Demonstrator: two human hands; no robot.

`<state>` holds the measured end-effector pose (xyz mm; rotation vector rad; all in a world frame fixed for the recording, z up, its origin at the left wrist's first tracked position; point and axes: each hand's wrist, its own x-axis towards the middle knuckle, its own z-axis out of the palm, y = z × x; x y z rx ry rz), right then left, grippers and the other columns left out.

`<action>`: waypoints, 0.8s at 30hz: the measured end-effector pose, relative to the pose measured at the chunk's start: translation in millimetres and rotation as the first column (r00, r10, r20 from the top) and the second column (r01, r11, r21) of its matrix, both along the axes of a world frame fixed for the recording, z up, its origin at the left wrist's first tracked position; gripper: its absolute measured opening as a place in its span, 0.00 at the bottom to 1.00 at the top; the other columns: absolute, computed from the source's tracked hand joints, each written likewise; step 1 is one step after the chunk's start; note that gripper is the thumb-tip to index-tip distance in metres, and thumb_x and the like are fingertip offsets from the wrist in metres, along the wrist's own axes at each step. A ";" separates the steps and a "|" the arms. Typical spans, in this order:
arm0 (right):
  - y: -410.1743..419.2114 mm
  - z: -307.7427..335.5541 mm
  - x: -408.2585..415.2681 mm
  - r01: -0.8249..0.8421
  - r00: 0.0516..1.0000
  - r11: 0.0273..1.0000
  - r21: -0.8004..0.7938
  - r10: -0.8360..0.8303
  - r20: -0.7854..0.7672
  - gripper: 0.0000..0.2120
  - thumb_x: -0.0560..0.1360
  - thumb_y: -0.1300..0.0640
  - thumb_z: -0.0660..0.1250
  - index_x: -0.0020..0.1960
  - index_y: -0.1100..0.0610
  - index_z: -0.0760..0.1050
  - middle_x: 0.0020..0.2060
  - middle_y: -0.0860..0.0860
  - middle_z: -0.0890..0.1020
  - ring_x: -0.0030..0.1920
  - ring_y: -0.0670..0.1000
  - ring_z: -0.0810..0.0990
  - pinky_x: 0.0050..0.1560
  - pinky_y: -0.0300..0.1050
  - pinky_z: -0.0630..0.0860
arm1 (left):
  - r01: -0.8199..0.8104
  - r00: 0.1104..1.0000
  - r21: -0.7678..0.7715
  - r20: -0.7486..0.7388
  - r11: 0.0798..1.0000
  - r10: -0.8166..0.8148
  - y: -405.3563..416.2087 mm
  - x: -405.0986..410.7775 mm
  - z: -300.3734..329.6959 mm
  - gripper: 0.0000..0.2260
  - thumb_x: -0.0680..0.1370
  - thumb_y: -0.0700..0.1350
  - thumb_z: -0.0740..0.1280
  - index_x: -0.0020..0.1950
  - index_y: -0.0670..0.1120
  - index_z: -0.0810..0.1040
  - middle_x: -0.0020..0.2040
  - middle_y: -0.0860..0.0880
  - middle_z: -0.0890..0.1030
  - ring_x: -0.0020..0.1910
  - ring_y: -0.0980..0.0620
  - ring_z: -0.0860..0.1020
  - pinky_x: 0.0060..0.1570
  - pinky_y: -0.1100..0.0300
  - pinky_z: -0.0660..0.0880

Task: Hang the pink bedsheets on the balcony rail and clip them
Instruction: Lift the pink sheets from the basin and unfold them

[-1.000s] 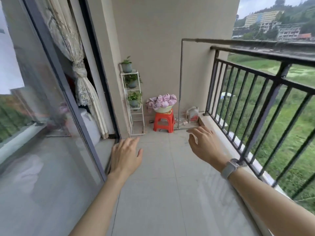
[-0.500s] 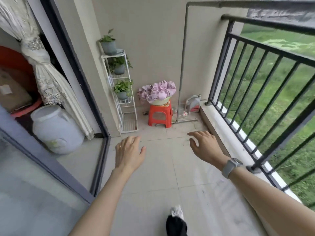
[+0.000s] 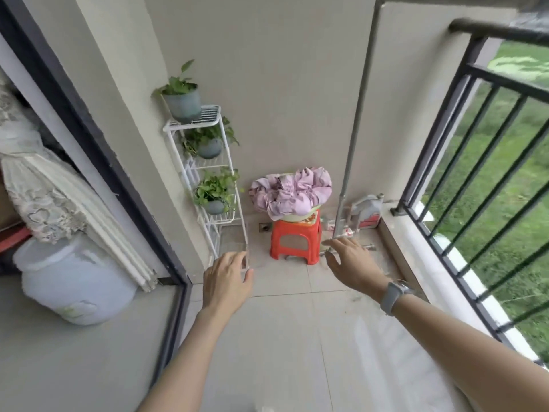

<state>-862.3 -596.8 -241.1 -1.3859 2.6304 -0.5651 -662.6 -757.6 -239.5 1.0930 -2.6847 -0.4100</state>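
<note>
The pink bedsheets (image 3: 292,193) lie bunched in a pale basin (image 3: 300,216) on a small red stool (image 3: 295,239) in the far balcony corner. The black balcony rail (image 3: 493,34) runs along the right side. Both arms reach forward above the tiled floor. My left hand (image 3: 228,279) is flat with relaxed fingers, short of the stool and to its left. My right hand (image 3: 352,264), a grey watch on its wrist, has spread fingers just right of the stool. Neither hand holds anything. No clips are in sight.
A white wire plant rack (image 3: 208,179) with three potted plants stands left of the stool. A grey pipe (image 3: 355,120) rises behind it, and a jug (image 3: 367,209) sits in the corner. A white tub (image 3: 71,281) and a curtain (image 3: 53,188) lie behind the sliding door frame (image 3: 98,144).
The view has moved closer to the corner and tilted down, so the stool and sheets look larger. Both hands have stretched further forward toward the stool.
</note>
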 end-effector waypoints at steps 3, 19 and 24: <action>-57.9 -22.4 -50.9 -0.005 1.000 1.000 0.016 0.005 0.022 0.16 0.77 0.54 0.57 0.65 0.53 0.69 0.61 0.54 0.74 0.63 0.56 0.69 0.62 0.52 0.67 | 0.008 1.000 0.013 0.030 1.000 -0.009 -60.8 -52.8 -16.6 0.18 0.77 0.48 0.60 0.66 0.47 0.68 0.65 0.47 0.72 0.64 0.46 0.69 0.61 0.54 0.66; -330.2 -96.5 -332.7 0.159 0.953 0.965 0.207 -0.205 0.225 0.18 0.77 0.56 0.58 0.66 0.56 0.67 0.64 0.54 0.72 0.64 0.56 0.69 0.63 0.50 0.66 | 0.149 0.984 0.357 0.035 0.922 -0.173 -349.4 -392.9 -80.4 0.19 0.78 0.43 0.60 0.68 0.40 0.65 0.67 0.42 0.68 0.66 0.45 0.66 0.61 0.60 0.59; -392.7 -148.9 -435.0 0.126 0.945 0.952 0.280 -0.201 0.258 0.20 0.77 0.55 0.58 0.68 0.55 0.64 0.64 0.57 0.71 0.64 0.58 0.69 0.61 0.52 0.69 | 0.085 0.987 0.449 0.086 0.889 -0.137 -393.3 -493.0 -148.1 0.21 0.77 0.43 0.61 0.69 0.42 0.63 0.69 0.42 0.66 0.70 0.45 0.62 0.64 0.57 0.58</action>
